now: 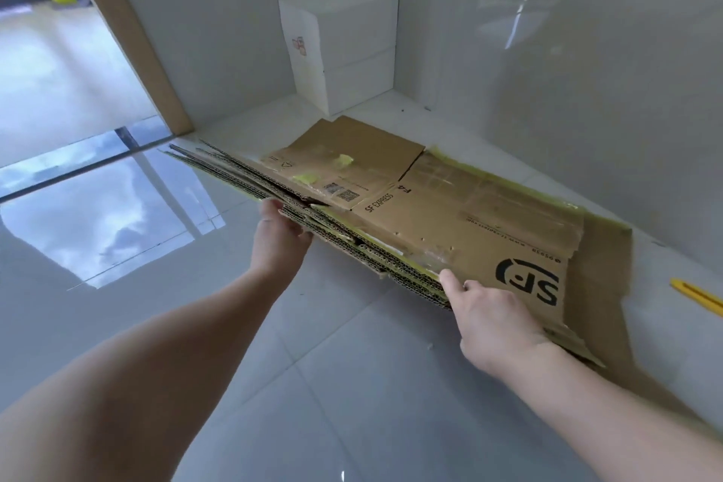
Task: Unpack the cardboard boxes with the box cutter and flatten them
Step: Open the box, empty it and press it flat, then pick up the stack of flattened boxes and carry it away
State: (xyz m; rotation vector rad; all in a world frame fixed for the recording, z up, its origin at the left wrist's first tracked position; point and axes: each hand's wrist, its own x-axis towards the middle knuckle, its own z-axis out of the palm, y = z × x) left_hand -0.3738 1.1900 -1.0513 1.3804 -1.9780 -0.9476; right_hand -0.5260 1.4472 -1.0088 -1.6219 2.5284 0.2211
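A: Head view. Stack of flattened cardboard boxes (430, 215) held at its near edge, far edge low toward the wall, apparently down on the floor (352, 383). Left hand (279, 237) under the left end, thumb up against the corrugated edge, gripping. Right hand (493, 309) clamped on the right end, thumb on top beside the printed logo, fingers not visible beneath.

B: Box cutter?

A: Yellow box cutter (700, 295) lying on the floor, well right of the stack, touched by neither hand. White box (340, 51) upright in the corner behind the stack, seemingly not yet opened.

B: Step in hand?

A: Likely squaring and setting down the flattened pile. Sheets fanned out at the left end, edges uneven.

B: Advice?

A: Lower evenly with both hands, keep the stack level so loose sheets do not slide out. Tap the near edge flush before letting go. Keep fingers clear of the underside on the way down. Park away from the cutter, blade state not readable from here.
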